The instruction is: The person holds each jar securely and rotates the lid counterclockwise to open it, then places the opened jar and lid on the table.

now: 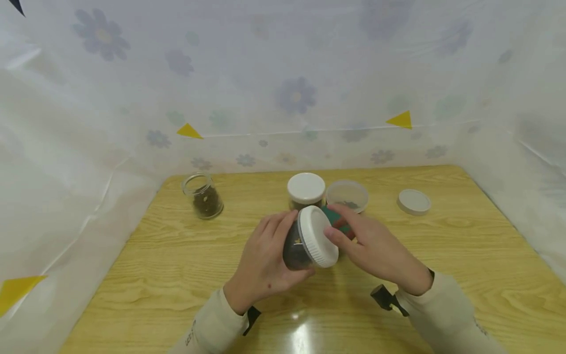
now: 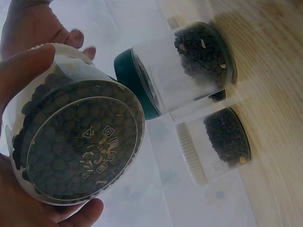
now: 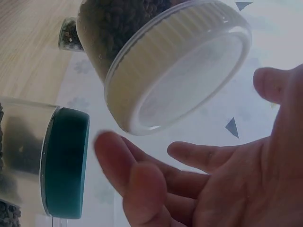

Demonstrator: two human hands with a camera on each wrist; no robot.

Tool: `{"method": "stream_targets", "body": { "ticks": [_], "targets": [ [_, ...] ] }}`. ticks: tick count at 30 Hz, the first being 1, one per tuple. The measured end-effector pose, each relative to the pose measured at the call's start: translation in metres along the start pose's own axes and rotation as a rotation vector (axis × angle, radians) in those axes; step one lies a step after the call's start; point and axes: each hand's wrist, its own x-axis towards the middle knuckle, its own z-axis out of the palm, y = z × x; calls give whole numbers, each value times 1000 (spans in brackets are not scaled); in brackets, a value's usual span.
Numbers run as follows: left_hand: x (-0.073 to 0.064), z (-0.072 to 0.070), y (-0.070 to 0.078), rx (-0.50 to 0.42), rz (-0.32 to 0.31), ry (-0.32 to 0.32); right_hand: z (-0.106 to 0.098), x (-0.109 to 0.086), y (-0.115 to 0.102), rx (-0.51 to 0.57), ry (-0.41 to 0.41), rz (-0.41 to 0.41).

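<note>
My left hand (image 1: 265, 260) grips a clear jar (image 2: 80, 142) by its sides, holding it tilted above the table. Dark round pellets fill much of it, and its white ribbed lid (image 1: 317, 238) faces right. Close to that lid is my right hand (image 1: 376, 241), its fingers spread and slightly bent with nothing in them; the right wrist view shows a gap between them and the lid. Just behind stands a jar with a green lid (image 3: 66, 163), partly covered by the right hand in the head view. Dark bits lie in its bottom (image 2: 201, 59).
Behind the hands stand a white-lidded jar (image 1: 306, 189) and a translucent round container (image 1: 347, 196) with some dark bits. A pale round lid (image 1: 413, 201) lies at right. An open glass jar (image 1: 205, 199) with dark contents stands at far left. Flowered sheeting (image 1: 265, 88) surrounds the table.
</note>
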Motion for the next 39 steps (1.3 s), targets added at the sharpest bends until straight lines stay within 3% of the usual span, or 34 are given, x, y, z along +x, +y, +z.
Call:
{"method": "stream_targets", "body": {
  "ticks": [4,10,15,18,21,35,39],
  "targets": [
    [0,1,0,12,10,8,0,0,-4,-33,-56,80],
    [0,1,0,25,22,17,0,3,-6,-26,-104,84],
    [-1,-1,-1,40,21,18,1,3,1,17,-125,-98],
    [-1,-2,-1,43,21,19,1,2,5,12,-111,-239],
    [-1,-2,-2,37,23,22,2,3,9,26,-92,-322],
    [-1,-1,-3,39,18,33,5,2,13,12,-57,-438],
    [0,-2,-3,31,12,34,6,3,13,35,-33,-405]
  ]
}}
